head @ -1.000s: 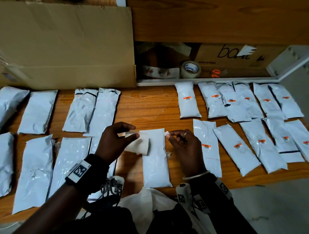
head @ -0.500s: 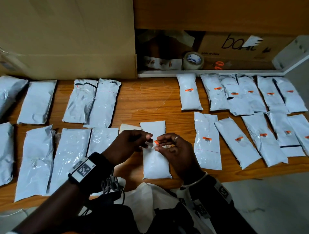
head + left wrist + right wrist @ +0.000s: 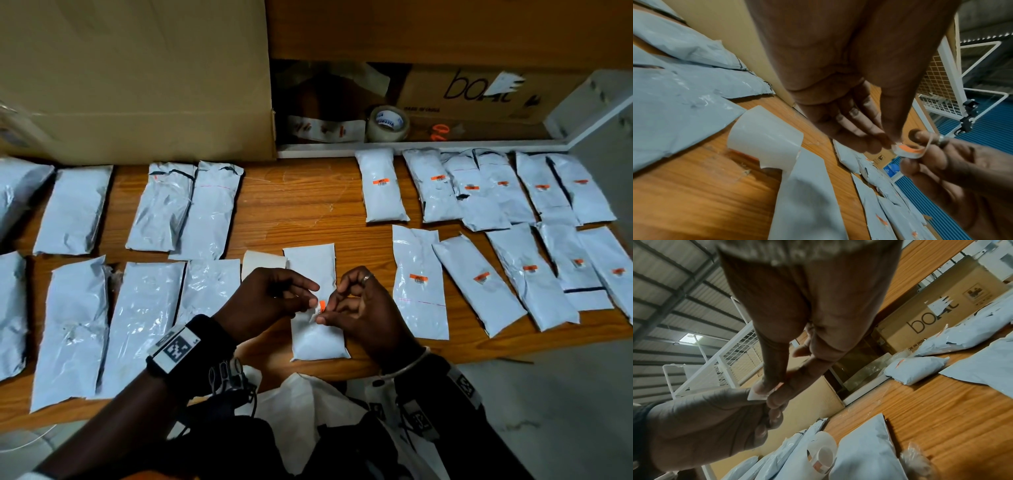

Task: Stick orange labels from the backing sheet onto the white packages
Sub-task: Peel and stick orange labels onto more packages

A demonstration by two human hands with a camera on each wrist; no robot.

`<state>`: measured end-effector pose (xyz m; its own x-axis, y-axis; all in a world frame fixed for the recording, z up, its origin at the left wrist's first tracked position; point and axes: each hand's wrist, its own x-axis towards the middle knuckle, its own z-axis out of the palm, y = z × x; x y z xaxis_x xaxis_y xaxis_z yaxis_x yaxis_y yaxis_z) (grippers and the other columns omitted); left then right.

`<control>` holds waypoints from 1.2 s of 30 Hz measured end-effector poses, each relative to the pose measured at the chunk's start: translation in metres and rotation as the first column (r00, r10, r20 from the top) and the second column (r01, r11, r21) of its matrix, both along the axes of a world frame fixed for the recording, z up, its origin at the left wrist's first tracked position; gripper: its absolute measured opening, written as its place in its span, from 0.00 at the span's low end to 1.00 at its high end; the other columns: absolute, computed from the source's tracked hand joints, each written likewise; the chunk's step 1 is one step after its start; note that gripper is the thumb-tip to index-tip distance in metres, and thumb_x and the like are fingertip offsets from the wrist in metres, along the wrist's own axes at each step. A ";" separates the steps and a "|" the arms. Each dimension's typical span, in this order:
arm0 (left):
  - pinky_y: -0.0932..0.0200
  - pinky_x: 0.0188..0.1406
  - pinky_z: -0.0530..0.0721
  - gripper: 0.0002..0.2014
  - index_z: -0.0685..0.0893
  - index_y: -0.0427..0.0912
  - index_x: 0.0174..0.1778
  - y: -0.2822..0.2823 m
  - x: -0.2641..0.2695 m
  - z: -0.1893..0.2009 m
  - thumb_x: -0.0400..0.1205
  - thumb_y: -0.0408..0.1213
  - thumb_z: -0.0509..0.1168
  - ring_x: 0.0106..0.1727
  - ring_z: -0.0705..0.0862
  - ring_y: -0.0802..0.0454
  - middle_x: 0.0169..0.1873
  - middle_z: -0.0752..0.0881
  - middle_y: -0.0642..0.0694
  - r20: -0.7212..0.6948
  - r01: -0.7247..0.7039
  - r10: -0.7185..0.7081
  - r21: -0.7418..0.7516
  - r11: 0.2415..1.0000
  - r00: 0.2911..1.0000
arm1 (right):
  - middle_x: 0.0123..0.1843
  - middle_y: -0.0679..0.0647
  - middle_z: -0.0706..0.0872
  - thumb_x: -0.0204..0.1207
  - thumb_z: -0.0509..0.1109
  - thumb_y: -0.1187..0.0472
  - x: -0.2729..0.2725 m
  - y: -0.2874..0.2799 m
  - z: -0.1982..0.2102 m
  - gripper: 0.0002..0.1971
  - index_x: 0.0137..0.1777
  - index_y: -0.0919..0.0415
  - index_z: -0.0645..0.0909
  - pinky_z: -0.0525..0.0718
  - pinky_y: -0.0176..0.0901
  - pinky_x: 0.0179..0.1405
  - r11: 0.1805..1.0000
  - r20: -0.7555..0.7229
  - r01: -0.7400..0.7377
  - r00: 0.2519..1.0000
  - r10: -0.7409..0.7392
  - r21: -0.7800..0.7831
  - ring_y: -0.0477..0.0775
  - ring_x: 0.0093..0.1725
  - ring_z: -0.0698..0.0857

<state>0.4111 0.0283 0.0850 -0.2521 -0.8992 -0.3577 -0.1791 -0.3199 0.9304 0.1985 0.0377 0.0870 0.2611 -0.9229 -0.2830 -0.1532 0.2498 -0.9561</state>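
Observation:
A small orange label [image 3: 322, 305] on a white scrap of backing is held just above the middle white package [image 3: 317, 337]. My left hand [image 3: 312, 297] pinches one end of it and my right hand [image 3: 327, 313] pinches the other. The left wrist view shows the label [image 3: 905, 148] curling between both hands' fingertips. The right wrist view shows only its white edge [image 3: 757, 395] under my right thumb. The curled backing sheet [image 3: 263, 262] lies loose on the table, left of the package.
Labelled packages [image 3: 419, 291] fill the right of the wooden table [image 3: 294, 205], and unlabelled ones [image 3: 144, 308] fill the left. A large cardboard box [image 3: 137, 78] stands at the back left. A tape roll [image 3: 388, 123] sits on the back shelf.
One second ago my left hand held the backing sheet up. That sheet now lies on the table, and both hands have come together on the label over the middle package.

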 end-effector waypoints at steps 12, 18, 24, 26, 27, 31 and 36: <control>0.60 0.37 0.87 0.15 0.90 0.40 0.53 -0.002 0.000 -0.004 0.72 0.36 0.82 0.42 0.93 0.48 0.40 0.93 0.40 -0.056 -0.086 0.092 0.096 0.992 0.994 | 0.46 0.63 0.93 0.69 0.82 0.76 -0.005 -0.006 0.004 0.21 0.53 0.64 0.75 0.91 0.46 0.52 0.996 0.056 0.013 0.998 -0.018 0.085 0.62 0.50 0.94; 0.60 0.36 0.87 0.17 0.90 0.40 0.52 -0.001 -0.001 -0.009 0.69 0.40 0.81 0.39 0.93 0.48 0.39 0.93 0.39 -0.073 -0.088 0.099 0.147 0.985 0.992 | 0.46 0.59 0.94 0.74 0.78 0.78 -0.007 -0.008 -0.010 0.17 0.54 0.64 0.76 0.93 0.50 0.45 0.985 0.061 0.019 0.998 -0.030 0.170 0.56 0.48 0.93; 0.55 0.37 0.89 0.10 0.90 0.37 0.49 0.003 -0.002 -0.032 0.74 0.28 0.80 0.40 0.92 0.44 0.38 0.92 0.33 -0.026 -0.130 0.136 0.171 0.977 0.990 | 0.47 0.58 0.92 0.76 0.74 0.77 -0.002 -0.006 -0.028 0.14 0.54 0.61 0.78 0.93 0.48 0.41 0.974 -0.054 0.047 0.998 -0.036 0.223 0.57 0.49 0.93; 0.54 0.41 0.91 0.10 0.90 0.35 0.49 0.005 -0.003 -0.039 0.74 0.27 0.80 0.40 0.92 0.44 0.39 0.92 0.31 -0.002 -0.149 0.152 0.174 0.973 0.988 | 0.44 0.57 0.92 0.72 0.83 0.71 0.002 -0.003 -0.033 0.16 0.52 0.60 0.79 0.94 0.52 0.42 0.979 -0.122 0.063 0.992 -0.039 0.193 0.56 0.44 0.93; 0.53 0.43 0.92 0.10 0.91 0.34 0.49 0.007 -0.005 -0.042 0.74 0.26 0.80 0.39 0.92 0.44 0.39 0.92 0.31 0.018 -0.157 0.156 0.171 0.973 0.988 | 0.43 0.58 0.93 0.70 0.84 0.70 0.003 -0.002 -0.036 0.17 0.51 0.60 0.80 0.94 0.56 0.44 0.981 -0.152 0.079 0.987 -0.053 0.176 0.55 0.42 0.93; 0.56 0.44 0.92 0.10 0.90 0.29 0.49 0.007 -0.012 -0.052 0.73 0.20 0.79 0.37 0.91 0.45 0.40 0.92 0.29 0.070 -0.203 0.193 0.179 0.963 0.979 | 0.44 0.57 0.91 0.67 0.86 0.70 0.006 -0.004 -0.055 0.17 0.48 0.59 0.81 0.93 0.58 0.46 0.976 -0.221 0.186 0.962 -0.159 0.111 0.53 0.40 0.92; 0.61 0.41 0.90 0.10 0.90 0.33 0.47 -0.003 -0.019 -0.063 0.72 0.22 0.81 0.36 0.90 0.55 0.38 0.92 0.40 0.149 -0.246 0.227 0.126 0.961 0.962 | 0.44 0.65 0.89 0.70 0.81 0.74 0.012 -0.017 -0.067 0.16 0.48 0.59 0.80 0.93 0.52 0.43 0.946 -0.213 0.292 0.942 -0.258 0.143 0.57 0.41 0.91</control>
<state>0.3925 0.0248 0.0221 0.0201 -0.8649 -0.5015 -0.2006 -0.4949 0.8455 0.2106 0.0210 0.0197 -0.0696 -0.8845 -0.4613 -0.2285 0.4642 -0.8557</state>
